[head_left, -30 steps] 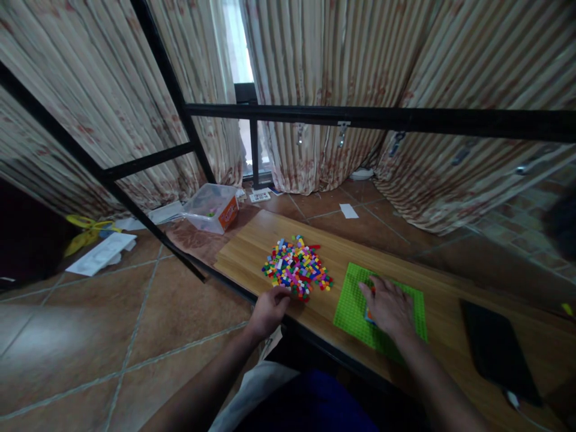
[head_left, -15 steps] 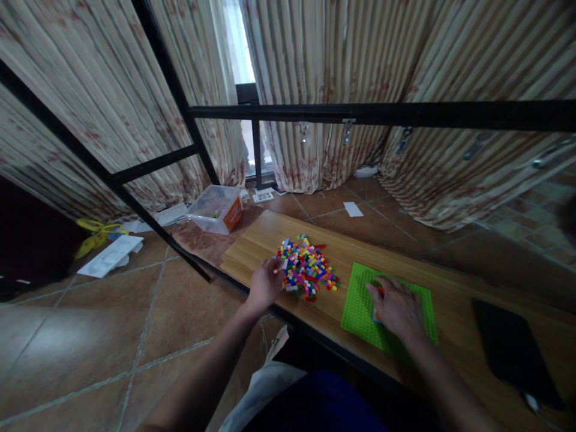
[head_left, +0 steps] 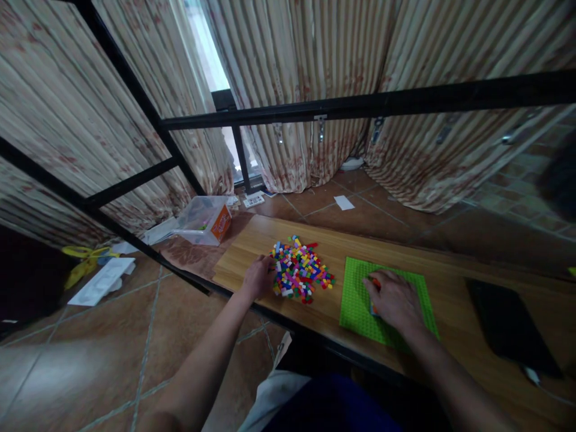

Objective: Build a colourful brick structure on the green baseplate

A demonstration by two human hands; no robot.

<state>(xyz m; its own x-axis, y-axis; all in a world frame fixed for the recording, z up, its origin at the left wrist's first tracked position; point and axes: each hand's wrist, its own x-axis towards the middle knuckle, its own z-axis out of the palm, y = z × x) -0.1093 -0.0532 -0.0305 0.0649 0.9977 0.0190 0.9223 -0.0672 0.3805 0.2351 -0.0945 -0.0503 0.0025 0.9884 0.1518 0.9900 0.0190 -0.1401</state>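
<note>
A loose pile of small toy bricks point(head_left: 299, 267) in many colours lies on the wooden table. At the pile's left edge is my left hand point(head_left: 258, 279), its fingers curled together; whatever may be between the fingertips is too small to make out. To the right lies a green studded baseplate point(head_left: 355, 300). Over its middle rests my right hand point(head_left: 396, 297), thumb and fingers closed around an orange-red toy brick point(head_left: 375, 282). Beneath this hand a bit of a blue brick point(head_left: 373, 310) shows, and the palm hides the rest.
A dark tablet-like slab point(head_left: 510, 324) with a white cable point(head_left: 533, 376) lies at the table's right. Beyond the left end stands a clear plastic box point(head_left: 198, 231) with an orange label. A black metal rail point(head_left: 288, 115) crosses in front of the curtains.
The view has shifted slightly. My left hand has drawn a little to the left at the pile's edge, its fingers curled. My right hand stays over the baseplate.
</note>
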